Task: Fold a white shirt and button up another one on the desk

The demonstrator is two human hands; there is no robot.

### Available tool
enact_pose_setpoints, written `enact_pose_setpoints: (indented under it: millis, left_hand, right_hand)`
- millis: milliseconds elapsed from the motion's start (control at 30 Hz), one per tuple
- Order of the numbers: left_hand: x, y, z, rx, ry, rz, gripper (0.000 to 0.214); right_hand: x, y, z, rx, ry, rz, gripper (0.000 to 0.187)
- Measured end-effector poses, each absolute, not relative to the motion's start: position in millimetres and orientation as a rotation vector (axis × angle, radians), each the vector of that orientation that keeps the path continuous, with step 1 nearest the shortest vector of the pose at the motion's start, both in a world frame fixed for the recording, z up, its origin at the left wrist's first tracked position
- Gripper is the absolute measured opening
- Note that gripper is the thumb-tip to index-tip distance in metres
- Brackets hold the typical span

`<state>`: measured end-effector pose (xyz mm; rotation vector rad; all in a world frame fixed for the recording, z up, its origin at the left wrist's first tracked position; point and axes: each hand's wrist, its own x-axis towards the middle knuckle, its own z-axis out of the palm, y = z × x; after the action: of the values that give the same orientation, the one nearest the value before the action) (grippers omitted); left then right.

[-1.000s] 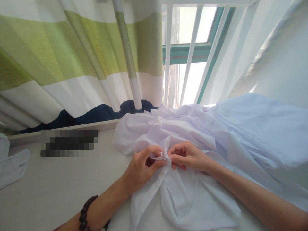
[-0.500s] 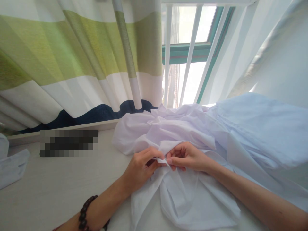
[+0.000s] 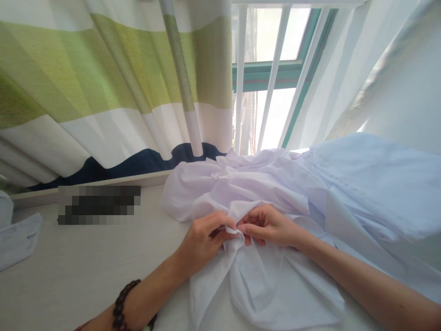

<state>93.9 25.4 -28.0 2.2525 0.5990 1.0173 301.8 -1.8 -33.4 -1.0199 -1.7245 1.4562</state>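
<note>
A crumpled white cloth garment (image 3: 272,285) lies spread over the pale surface in front of me. My left hand (image 3: 210,236) pinches a folded edge of it between thumb and fingers. Close against it, my right hand (image 3: 265,224) also pinches the same fabric, its thumb and forefinger meeting at the fold. Both sets of fingertips almost touch. Whether a button or other small part sits between them is hidden. A dark beaded bracelet (image 3: 121,303) circles my left wrist.
A blurred-out dark object (image 3: 99,202) lies on the pale surface (image 3: 86,262) to the left. More white cloth (image 3: 386,184) is heaped at the right, and another piece (image 3: 22,239) lies at the far left. Green-and-white curtains (image 3: 120,69) and a barred window (image 3: 268,73) stand behind.
The pinched edge has turned slightly between my fingers, and the cloth hanging below my left hand has shifted a little to the right. Both hands stay nearly in place.
</note>
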Motion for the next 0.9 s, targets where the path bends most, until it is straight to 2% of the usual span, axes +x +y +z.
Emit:
enact_pose_setpoints:
  millis: [133, 300, 467, 733, 900]
  left_hand:
    - [94, 25, -29, 2.193, 0.664, 0.986, 0.013]
    - [92, 26, -29, 2.196, 0.604, 0.936, 0.014]
    - [90, 27, -28, 2.220, 0.489, 0.898, 0.015]
    - [92, 25, -35, 2.279, 0.491, 0.888, 0.013]
    - [93, 22, -34, 2.176, 0.673, 1.096, 0.016]
  right_hand:
    - [301, -2, -34, -1.027, -1.717, 1.458, 0.027]
    - [300, -5, -28, -1.027, -1.873, 1.397, 0.018]
    - [299, -9, -21, -0.995, -2.051, 1.279, 0.020]
    - [297, -7, -27, -1.028, -1.807, 1.435, 0.018]
    - [292, -10, -33, -1.050, -1.723, 1.258, 0.023]
